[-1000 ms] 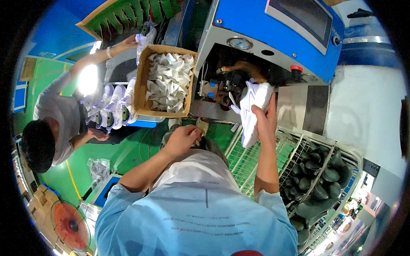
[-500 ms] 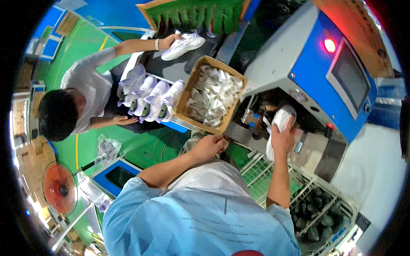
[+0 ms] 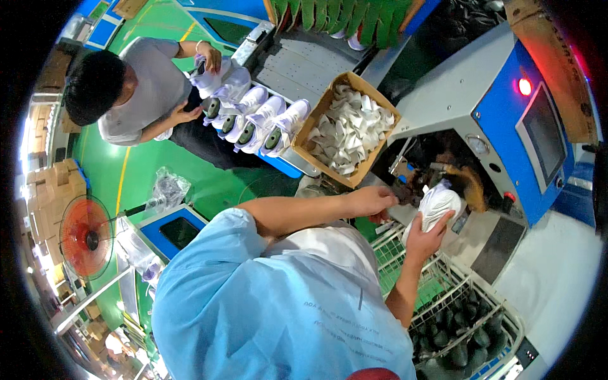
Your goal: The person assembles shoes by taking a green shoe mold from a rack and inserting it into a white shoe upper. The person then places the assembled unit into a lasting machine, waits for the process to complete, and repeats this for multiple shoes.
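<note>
My right hand [image 3: 425, 235] is closed around a white shoe upper [image 3: 439, 208], held in front of the machine's dark opening. Its rounded end points up toward the machine. To the left of it, my left hand [image 3: 372, 201] reaches toward the shoe upper with fingers partly bent and loosely apart. Nothing shows between them, and a small gap separates it from the shoe upper. The grey and blue machine [image 3: 443, 82] has a lit red lamp [image 3: 524, 87] and a brown, brush-like part [image 3: 468, 187] inside the opening.
A cardboard box [image 3: 326, 166] of white scraps stands left of the machine. White-and-lilac shoes [image 3: 278, 132] line the conveyor's edge [image 3: 304, 60], where a co-worker [image 3: 149, 88] touches one. Below my right arm stands a wire cart [image 3: 472, 278] with black shoe lasts [image 3: 453, 326]. An orange fan [image 3: 87, 237] stands left.
My right hand has drawn the shoe upper back and down from the opening, turning it. My left hand has moved right toward it. The co-worker's shoe has come from the conveyor to the row.
</note>
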`<state>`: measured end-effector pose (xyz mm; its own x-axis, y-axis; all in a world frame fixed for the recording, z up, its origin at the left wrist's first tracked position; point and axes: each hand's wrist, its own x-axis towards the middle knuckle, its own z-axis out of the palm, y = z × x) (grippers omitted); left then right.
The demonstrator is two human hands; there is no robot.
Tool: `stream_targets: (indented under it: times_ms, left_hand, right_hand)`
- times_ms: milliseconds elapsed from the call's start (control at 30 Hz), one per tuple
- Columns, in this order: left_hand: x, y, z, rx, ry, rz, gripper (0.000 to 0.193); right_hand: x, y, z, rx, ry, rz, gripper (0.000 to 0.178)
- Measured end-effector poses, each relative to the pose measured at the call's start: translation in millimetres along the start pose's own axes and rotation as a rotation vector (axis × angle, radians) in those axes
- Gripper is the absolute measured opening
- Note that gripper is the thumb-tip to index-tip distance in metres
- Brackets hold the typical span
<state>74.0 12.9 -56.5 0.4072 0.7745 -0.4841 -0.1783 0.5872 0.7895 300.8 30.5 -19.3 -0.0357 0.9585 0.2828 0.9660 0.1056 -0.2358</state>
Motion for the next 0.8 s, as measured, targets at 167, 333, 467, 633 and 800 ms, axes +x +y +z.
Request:
stream_targets:
  times_ms: [167,333,467,633,800]
  left_hand:
    - [-0.9,11.2,24.9,-0.33,-0.263,-0.374,0.08]
    - [7.0,-51.8,21.9,-0.472,-0.415,-0.476,0.048]
    - [-4.7,-60.8,-10.6,-0.188,-0.158,-0.47,0.039]
    - [-38.0,-35.8,-62.6,0.222,-0.034,-0.21,0.036]
    - [-63.1,-17.6,-86.3,0.342,-0.061,-0.105,0.038]
  right_hand:
    - [-76.8,-34.4,-72.3,0.003,-0.222,0.088,0.095]
    - [-64.5,-21.9,-91.7,0.578,-0.676,0.533,0.085]
    - [-12.0,-16.1,11.8,1.782,-0.193,0.973,0.074]
    - [-56.3,-38.6,17.8,1.878,0.212,0.946,0.078]
    - [-179.9,4.7,-37.1,1.127,-0.02,0.852,0.074]
